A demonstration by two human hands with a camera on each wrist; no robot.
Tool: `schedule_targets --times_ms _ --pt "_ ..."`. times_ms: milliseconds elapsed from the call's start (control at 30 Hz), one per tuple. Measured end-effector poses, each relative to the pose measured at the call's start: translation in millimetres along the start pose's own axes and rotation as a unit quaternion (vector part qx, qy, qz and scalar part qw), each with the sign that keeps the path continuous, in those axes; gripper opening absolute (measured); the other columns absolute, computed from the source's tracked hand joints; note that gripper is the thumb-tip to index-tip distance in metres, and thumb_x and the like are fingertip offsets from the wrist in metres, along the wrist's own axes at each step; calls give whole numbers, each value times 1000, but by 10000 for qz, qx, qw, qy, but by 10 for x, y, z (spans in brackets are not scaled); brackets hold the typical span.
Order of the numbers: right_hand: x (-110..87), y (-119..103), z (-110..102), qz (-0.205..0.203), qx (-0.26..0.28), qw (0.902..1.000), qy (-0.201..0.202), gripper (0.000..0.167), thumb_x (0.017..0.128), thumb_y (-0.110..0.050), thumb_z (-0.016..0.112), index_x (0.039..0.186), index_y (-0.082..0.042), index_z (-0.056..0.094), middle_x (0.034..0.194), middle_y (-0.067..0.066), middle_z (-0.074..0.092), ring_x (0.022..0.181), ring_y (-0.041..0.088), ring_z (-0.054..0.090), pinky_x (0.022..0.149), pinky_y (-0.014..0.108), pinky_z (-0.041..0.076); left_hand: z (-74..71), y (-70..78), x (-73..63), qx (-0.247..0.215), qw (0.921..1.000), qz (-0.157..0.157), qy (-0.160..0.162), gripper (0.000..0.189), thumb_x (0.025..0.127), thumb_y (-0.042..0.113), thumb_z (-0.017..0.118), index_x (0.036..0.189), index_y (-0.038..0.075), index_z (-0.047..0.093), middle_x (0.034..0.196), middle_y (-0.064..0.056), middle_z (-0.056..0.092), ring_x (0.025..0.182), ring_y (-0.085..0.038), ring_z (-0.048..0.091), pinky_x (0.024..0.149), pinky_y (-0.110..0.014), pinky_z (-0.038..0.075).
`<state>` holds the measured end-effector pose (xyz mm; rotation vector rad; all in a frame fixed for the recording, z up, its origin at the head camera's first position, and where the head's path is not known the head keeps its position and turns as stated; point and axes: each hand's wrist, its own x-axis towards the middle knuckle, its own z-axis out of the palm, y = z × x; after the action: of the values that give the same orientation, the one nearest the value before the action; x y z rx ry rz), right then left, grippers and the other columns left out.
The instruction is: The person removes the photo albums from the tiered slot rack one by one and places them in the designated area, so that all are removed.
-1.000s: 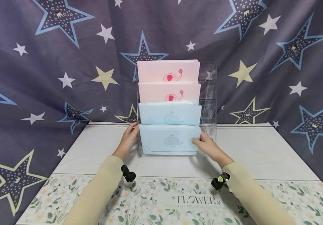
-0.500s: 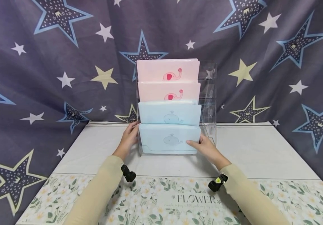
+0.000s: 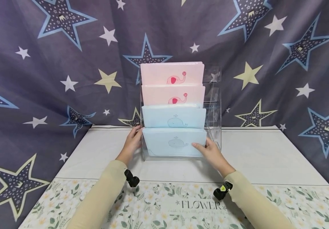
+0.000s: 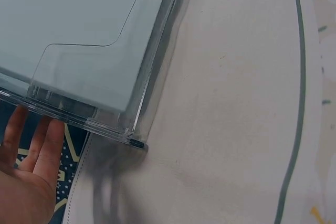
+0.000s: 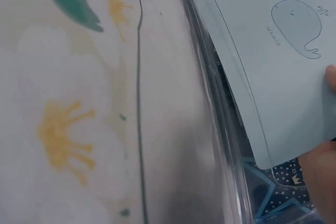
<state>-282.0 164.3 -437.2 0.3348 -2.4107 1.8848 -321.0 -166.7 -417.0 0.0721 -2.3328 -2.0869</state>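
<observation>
A clear tiered rack [image 3: 213,109] stands upright on the table, holding thin pink and blue notebooks in stepped rows. In the lowest row, the front blue notebook [image 3: 164,148] has a whale drawn on its cover. My right hand [image 3: 213,156] pinches that notebook's right edge, thumb on the cover and the other fingers behind it. On the opposite side, my left hand [image 3: 131,143] rests against the rack's side. In the left wrist view its fingers [image 4: 50,150] lie extended at the rack's edge; the thumb is hidden there.
Higher rows hold another blue whale notebook [image 3: 164,117] and pink elephant notebooks [image 3: 155,95]. A white cloth [image 3: 253,152] and a floral cloth [image 3: 153,206] cover the table. Close behind the rack hangs a dark star-patterned curtain [image 3: 181,28].
My right thumb has moved left, further onto the front notebook's cover. The notebook's lower left corner has shifted slightly right within the rack. My left hand stays at the rack's side.
</observation>
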Motion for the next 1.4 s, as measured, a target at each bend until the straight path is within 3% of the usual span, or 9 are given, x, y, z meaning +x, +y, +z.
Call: schedule_targets --times_ms 133,267,467,633,767,900,1067,1200,1400 --pt "-40 -94 -70 -120 -21 9999 16 55 99 -28 66 144 -3 47 142 21 54 129 34 53 106 48 44 12 4 -2 44 10000 5 -2 60 103 45 51 154 16 38 151 -17 40 132 -38 44 106 -56 41" --pt "-37 -191 -171 -363 47 9993 101 53 99 -29 67 142 -3 49 136 21 58 119 34 60 97 43 52 24 -2 -3 135 9999 25 20 65 100 53 55 153 18 39 151 -15 41 131 -36 45 105 -57 41" --pt "-16 -287 -359 -534 68 9979 347 52 100 -30 65 142 -2 49 128 21 62 102 18 68 85 31 57 34 -9 -11 203 9997 135 39 68 97 59 55 152 21 41 151 -12 43 130 -35 46 105 -56 42" --pt "-26 -350 -533 -535 681 9941 648 54 101 -26 63 146 -2 44 123 6 62 97 11 65 81 27 57 32 -11 0 224 9996 158 51 69 97 60 55 152 20 40 151 -12 43 132 -36 46 106 -56 41" --pt "-66 -391 -694 -556 1071 9888 881 43 101 -25 63 139 -11 50 111 -6 65 91 10 67 77 27 58 31 -13 11 212 9997 141 47 68 97 58 55 152 20 41 151 -13 42 133 -36 45 106 -57 41" --pt "-118 -424 -863 -577 1360 9834 1058 28 100 -23 64 127 -21 57 105 -7 67 86 9 67 71 26 59 32 -14 21 209 9997 98 12 69 96 60 56 151 21 41 152 -12 42 134 -36 45 106 -57 41" --pt "-194 -444 -1067 -730 1478 9803 1089 26 102 -22 62 127 -22 57 106 -5 65 87 9 66 70 25 57 33 -5 45 257 9996 87 25 73 95 64 55 152 22 41 152 -11 42 134 -35 44 106 -57 41" --pt "-277 -421 -1236 -964 1802 9738 1000 28 103 -17 58 131 -19 55 109 -2 64 90 10 66 72 24 57 37 6 58 219 9997 83 43 72 94 63 56 151 22 42 150 -11 43 133 -34 45 106 -56 41" --pt "-410 -372 -1507 -1277 2540 9538 968 27 104 -6 51 129 -14 55 107 0 68 88 11 68 70 24 58 46 -10 60 183 9998 85 -3 72 95 62 57 152 20 41 150 -11 42 134 -34 44 106 -56 41"
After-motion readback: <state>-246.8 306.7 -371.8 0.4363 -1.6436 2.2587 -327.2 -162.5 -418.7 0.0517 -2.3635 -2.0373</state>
